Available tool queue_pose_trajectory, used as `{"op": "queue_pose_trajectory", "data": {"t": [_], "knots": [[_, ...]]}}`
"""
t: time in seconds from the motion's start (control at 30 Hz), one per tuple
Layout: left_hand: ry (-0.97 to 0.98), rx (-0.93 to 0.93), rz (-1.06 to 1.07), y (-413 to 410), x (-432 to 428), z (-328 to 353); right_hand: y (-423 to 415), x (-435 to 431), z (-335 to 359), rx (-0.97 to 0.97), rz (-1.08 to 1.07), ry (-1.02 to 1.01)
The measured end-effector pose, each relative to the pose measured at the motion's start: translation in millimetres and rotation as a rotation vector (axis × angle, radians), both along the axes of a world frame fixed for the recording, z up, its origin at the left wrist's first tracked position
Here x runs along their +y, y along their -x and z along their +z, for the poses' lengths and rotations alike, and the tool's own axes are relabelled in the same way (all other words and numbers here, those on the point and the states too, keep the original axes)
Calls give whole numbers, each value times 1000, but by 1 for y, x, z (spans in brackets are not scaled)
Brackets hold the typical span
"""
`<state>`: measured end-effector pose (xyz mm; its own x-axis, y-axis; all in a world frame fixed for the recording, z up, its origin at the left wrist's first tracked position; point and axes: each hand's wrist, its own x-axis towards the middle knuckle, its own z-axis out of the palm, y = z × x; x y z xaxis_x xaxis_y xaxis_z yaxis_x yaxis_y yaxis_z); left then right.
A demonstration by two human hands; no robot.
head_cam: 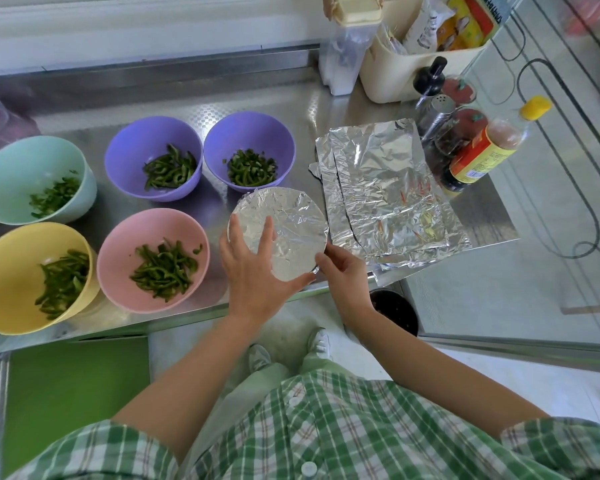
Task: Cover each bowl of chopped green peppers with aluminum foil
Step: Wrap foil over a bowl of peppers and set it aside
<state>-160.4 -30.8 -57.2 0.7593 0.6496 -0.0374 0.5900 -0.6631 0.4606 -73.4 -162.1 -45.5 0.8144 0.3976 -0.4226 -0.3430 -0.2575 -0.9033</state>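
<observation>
Six bowls sit on the steel counter as I watch through the head camera. One of them, the covered bowl, stands near the front edge, about the middle of my view. Its foil is stretched flat across the mouth, shiny and crinkled, and folded down over the rim, so I cannot tell the bowl's colour. The left hand lies on the foil at the bowl's 7 o'clock side, fingers straight and spread, pressing down. The right hand is at the bowl's 5 o'clock, fingertips curled and pinching the foil's edge at the rim. From that bowl, a pink bowl is just beside it at 9 o'clock and a yellow bowl lies farther out the same way. A teal bowl is at 10 o'clock, and two purple bowls are at 11 and 12. All five are uncovered and hold green pepper strips. A stack of wrinkled foil sheets lies flat at 2 o'clock. Beyond it stand a yellow-capped sauce bottle, a metal shaker and a cream bin of packets. Below the counter I see a green board at 7 o'clock and a pale floor.
</observation>
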Motion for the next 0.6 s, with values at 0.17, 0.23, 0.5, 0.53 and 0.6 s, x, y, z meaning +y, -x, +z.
{"op": "queue_pose_trajectory", "data": {"t": [0.17, 0.23, 0.5, 0.53, 0.6], "knots": [[2, 3, 72, 11, -3, 6, -33, 2, 5, -25, 38, 81], [3, 52, 18, 13, 2, 3, -42, 4, 6, -39, 61, 94], [9, 57, -36, 8, 2, -1, -39, -8, 4, 16, 105, 17], [8, 52, -33, 7, 2, 0, -41, -8, 3, 17, 96, 22], [18, 59, -27, 7, 1, 1, -46, -8, 1, -7, 78, 50]]}}
